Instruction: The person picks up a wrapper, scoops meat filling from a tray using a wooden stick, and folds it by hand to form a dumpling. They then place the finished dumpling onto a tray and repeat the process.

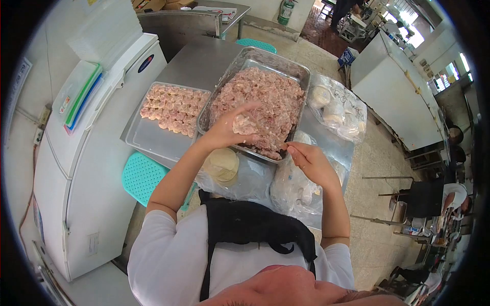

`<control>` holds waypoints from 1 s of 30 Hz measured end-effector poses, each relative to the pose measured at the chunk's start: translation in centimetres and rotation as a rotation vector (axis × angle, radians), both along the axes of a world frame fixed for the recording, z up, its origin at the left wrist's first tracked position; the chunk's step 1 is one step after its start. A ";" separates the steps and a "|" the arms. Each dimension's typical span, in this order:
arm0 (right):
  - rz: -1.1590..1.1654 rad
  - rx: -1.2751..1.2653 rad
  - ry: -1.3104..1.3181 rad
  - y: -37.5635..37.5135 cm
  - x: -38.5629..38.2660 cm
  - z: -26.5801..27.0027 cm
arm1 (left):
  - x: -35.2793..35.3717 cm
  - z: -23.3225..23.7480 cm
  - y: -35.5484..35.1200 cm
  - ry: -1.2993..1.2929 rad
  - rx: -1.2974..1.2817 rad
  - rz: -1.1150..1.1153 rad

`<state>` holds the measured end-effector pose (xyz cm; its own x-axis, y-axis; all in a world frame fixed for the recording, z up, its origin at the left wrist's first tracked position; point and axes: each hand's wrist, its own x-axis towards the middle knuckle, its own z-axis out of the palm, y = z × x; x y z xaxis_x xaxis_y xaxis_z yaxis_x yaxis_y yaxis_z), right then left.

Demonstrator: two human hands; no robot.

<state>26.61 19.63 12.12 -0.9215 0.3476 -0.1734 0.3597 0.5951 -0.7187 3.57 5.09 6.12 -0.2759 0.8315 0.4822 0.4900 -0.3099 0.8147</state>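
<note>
My left hand [224,127] is over the near-left part of a deep metal pan [306,76] of pinkish minced meat [265,94]. A pale round dumpling wrapper [244,125] lies against its palm, with the thumb and fingers curved around it. At the pan's near-right corner, my right hand [310,162] pinches the handle of a thin tool [284,147]. The tool's far end is at the meat, and its kind cannot be made out. A stack of round wrappers [222,164] lies on plastic below my left forearm. Rows of filled dumplings [173,108] sit on a tray [145,135] to the left.
Plastic bags [293,186] lie by my right forearm, and a marked bag [337,107] of pale round items lies right of the pan. Turquoise stools [144,176] show beside the metal table [196,56]. A white freezer [97,173] stands left. Other people are in the background.
</note>
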 end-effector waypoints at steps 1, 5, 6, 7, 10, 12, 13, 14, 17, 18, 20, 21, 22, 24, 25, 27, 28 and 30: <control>0.002 -0.001 0.001 0.0 0.1 -0.3 | -0.4 0.1 0.1 0.001 -0.001 0.002; 0.104 -0.057 0.075 0.7 -0.2 -3.2 | -1.6 0.5 0.5 -0.007 -0.283 -0.316; 0.131 -0.092 0.068 1.1 -0.4 -4.2 | -1.6 0.7 0.5 0.081 -0.296 -0.352; 0.133 -0.093 0.068 1.6 -0.6 -5.2 | -1.4 0.5 0.6 0.080 -0.297 -0.351; 0.147 -0.148 0.068 3.2 -1.2 -8.0 | -1.2 -0.9 0.8 0.236 -0.216 -0.324; 0.187 0.069 0.302 4.6 -1.4 -9.0 | -1.6 -3.3 1.2 0.153 -0.378 -0.100; 0.190 0.069 0.304 4.1 -1.4 -8.5 | -1.9 -4.5 1.1 0.154 -0.378 -0.097; 0.070 0.392 0.295 3.3 -1.3 -7.8 | -2.3 -5.6 1.1 -0.016 -0.426 0.004; 0.002 0.698 0.327 0.3 -1.8 -7.9 | -3.5 -10.8 1.3 -0.188 -0.426 0.126; 0.043 0.679 0.358 -0.3 -1.8 -8.2 | -3.5 -12.0 1.2 -0.189 -0.390 0.128; -0.006 0.622 0.324 2.1 -1.4 -12.0 | -2.4 -9.1 0.9 -0.041 -0.501 0.160; -0.029 0.655 0.156 3.3 -1.0 -11.8 | -2.0 -6.7 0.9 0.111 -0.590 0.205; -0.057 0.682 -0.007 4.0 -0.9 -11.7 | -1.5 -4.3 0.5 0.116 -0.586 0.211; -0.084 0.655 -0.052 3.7 0.1 -9.4 | -0.1 -1.0 -0.6 -0.298 -0.720 0.213; -0.114 0.558 0.037 3.7 0.7 -8.3 | -0.4 -1.6 -0.8 -0.297 -0.719 0.208; -0.140 0.472 0.127 3.3 1.4 -6.2 | -1.2 -3.3 -1.0 0.125 -0.246 0.168; -0.095 0.272 0.250 2.8 1.6 -5.3 | -0.9 -2.7 -0.9 0.124 -0.240 0.171; -0.052 0.068 0.370 1.4 1.3 -5.2 | -0.4 -1.2 -0.6 0.153 -0.160 -0.001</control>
<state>27.91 20.99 6.95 -0.8983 0.3948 0.1929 0.1141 0.6335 -0.7653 3.22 4.48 4.89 -0.2083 0.9010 0.3806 0.6115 -0.1838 0.7696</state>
